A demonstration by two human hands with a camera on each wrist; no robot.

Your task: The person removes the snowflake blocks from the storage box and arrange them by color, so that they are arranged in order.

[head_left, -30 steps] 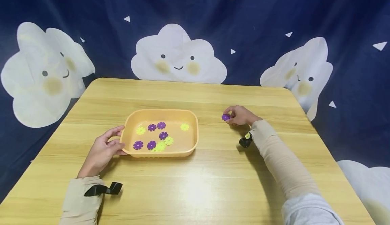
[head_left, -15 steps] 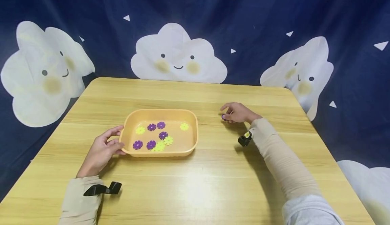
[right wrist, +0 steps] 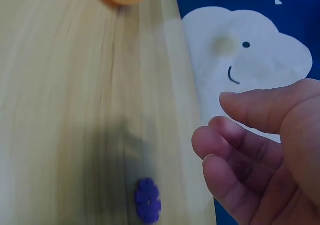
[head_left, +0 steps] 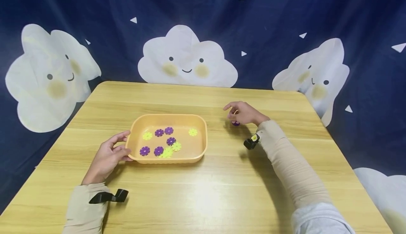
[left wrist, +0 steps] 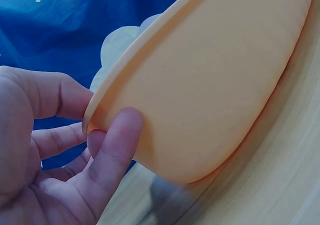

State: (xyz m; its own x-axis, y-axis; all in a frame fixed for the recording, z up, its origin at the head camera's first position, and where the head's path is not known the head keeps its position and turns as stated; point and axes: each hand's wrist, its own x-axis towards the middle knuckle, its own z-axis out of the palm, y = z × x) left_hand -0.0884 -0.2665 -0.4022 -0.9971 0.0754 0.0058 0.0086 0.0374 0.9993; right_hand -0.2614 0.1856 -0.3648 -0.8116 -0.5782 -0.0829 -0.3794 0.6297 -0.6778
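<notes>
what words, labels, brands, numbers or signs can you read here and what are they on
No words, labels, brands, numbers or signs can be read.
Yellow patch on the black mount at the right wrist: too small to tell whether it bears writing.
Tray, purple disc, curtain: no lettering seen.

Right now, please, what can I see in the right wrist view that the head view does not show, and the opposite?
Only the right wrist view: the palm side of the right hand, and the loose purple disc with nothing covering it.

Only the head view: the left hand holding the tray by one end, and the purple discs and yellow discs inside.

Both: the right hand, the loose purple disc, the tray at least partly, the table and the cloud curtain.
</notes>
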